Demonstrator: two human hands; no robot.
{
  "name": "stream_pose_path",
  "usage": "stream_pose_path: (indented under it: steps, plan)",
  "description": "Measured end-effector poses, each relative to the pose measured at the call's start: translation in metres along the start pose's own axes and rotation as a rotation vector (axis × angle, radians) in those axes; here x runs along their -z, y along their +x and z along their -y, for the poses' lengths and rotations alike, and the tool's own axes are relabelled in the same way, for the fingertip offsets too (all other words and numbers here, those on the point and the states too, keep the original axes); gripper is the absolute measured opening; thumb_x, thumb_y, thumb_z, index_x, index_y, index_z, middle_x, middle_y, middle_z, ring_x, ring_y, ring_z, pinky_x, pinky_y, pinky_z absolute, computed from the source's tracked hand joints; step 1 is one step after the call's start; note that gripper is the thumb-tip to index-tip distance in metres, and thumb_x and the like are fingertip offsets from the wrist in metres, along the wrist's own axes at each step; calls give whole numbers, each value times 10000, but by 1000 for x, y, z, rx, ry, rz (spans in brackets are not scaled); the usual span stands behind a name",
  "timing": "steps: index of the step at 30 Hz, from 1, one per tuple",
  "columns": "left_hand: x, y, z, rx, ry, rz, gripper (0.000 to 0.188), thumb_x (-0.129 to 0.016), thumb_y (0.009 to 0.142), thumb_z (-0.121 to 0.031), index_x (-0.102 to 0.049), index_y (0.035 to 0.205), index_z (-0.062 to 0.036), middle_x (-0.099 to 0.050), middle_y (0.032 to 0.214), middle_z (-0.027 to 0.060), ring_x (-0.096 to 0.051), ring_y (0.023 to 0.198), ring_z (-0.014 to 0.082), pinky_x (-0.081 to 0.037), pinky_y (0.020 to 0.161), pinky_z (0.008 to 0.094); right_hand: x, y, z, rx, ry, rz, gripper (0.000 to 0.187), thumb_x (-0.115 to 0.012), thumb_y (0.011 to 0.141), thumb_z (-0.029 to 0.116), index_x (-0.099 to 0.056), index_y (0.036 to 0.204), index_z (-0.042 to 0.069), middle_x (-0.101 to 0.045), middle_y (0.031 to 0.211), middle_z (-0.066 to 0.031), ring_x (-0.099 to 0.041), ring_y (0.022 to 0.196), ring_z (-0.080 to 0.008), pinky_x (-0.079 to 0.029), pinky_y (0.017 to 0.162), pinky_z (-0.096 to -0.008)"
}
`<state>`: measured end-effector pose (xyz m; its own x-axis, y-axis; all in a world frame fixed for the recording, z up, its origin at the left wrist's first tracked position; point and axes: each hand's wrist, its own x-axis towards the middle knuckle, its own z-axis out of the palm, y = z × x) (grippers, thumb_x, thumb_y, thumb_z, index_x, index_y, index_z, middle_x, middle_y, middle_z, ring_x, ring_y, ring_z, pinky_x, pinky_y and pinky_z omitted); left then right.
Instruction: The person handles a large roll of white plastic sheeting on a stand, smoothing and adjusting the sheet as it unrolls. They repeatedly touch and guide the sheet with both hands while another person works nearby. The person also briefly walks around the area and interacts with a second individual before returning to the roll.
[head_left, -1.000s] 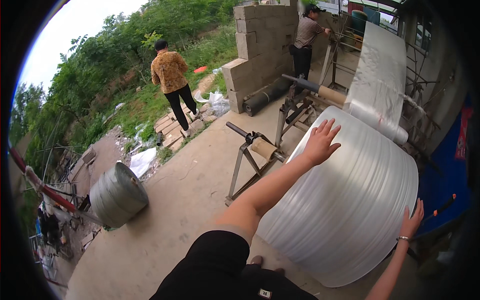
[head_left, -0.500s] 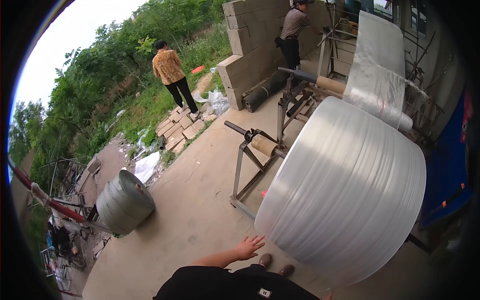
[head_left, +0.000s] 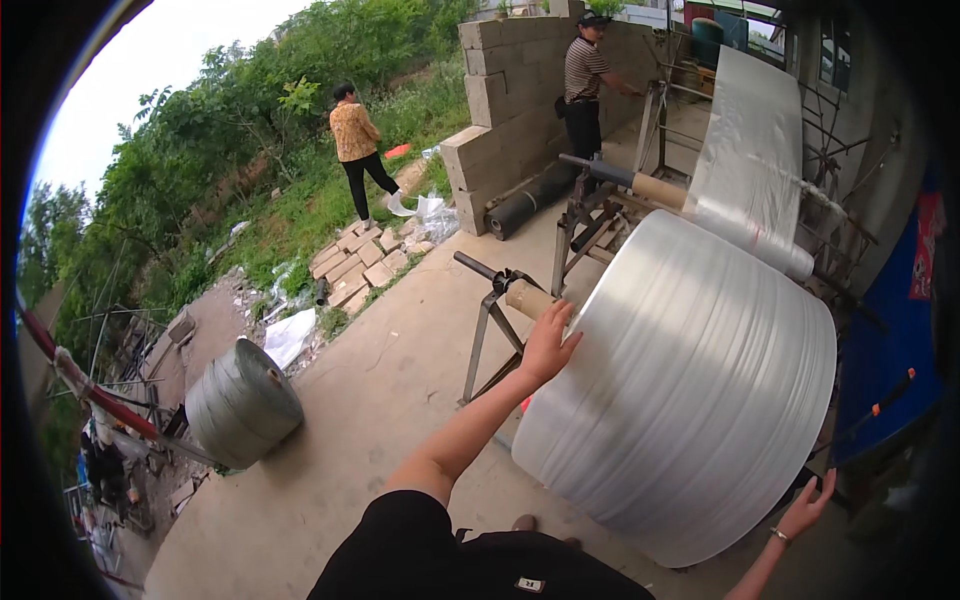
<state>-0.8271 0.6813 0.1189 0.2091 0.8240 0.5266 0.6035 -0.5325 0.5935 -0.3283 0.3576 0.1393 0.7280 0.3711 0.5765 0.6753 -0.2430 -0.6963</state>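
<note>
A huge roll of clear, whitish plastic film (head_left: 690, 390) fills the space in front of me, mounted on a metal stand (head_left: 490, 340) with a cardboard core (head_left: 527, 298) at its left end. My left hand (head_left: 550, 345) is at the roll's upper left edge with fingers stretched out; whether it touches the film I cannot tell. Near the roll's lower right edge, my right hand (head_left: 806, 508) has its fingers apart and holds nothing. A bracelet (head_left: 780, 536) circles that wrist. Behind the roll, a sheet of film (head_left: 745, 140) slopes upward over a second frame.
A grey-green roll (head_left: 243, 403) stands on the concrete floor at left. One person (head_left: 357, 140) is on the grass by stacked bricks (head_left: 352, 262); another (head_left: 584, 80) stands beside a block wall (head_left: 495, 130). A dark roll (head_left: 530, 200) lies along that wall. Blue sheeting (head_left: 880, 370) hangs at right.
My left hand has risen from low by my body to the roll's upper left edge. My right hand has come into view at lower right. The person on the grass has turned rightward.
</note>
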Motion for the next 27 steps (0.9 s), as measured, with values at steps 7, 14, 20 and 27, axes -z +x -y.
stream_pose_path:
  steps: [7, 14, 20, 27]
  plan:
    - [-79, 126, -80, -162, 195, 156, 568, -568, 914, -353, -421, 1404, -107, -335, 1500, 122, -238, 1412, 337, -240, 1112, 519, -84, 102, -35, 309, -601, 115, 494, -520, 975, 265, -407, 1402, 44, -450, 1408, -195, -448, 1284, -319, -329, 1077, -405]
    - [-49, -143, -15, -159, 402, 177, 620, -529, 890, -390, -399, 1432, -118, -246, 1554, 131, -119, 1442, 415, -52, 1131, 537, -2, -242, -162, -288, -185, 167, 514, -382, 1027, 216, -259, 1457, -37, -502, 1323, -268, -553, 1156, -350, -434, 978, -382]
    - [8, -332, 59, -17, 399, 1462, 620, -650, 843, -351, -436, 1388, -144, -409, 1417, 105, -275, 1387, 343, -322, 1054, 540, 55, -420, -214, -869, -577, 705, 429, -588, 903, 124, -499, 1311, 25, -607, 1201, -181, -612, 1056, -299, -491, 891, -396]
    - [73, -275, 71, 367, 235, 500, 409, -629, 850, -185, -552, 1231, -61, -576, 1223, 136, -515, 1163, 327, -438, 974, 411, 36, -206, -79, -493, -296, 159, 428, -512, 963, 118, -436, 1372, 18, -514, 1362, -171, -531, 1204, -333, -428, 1014, -415]
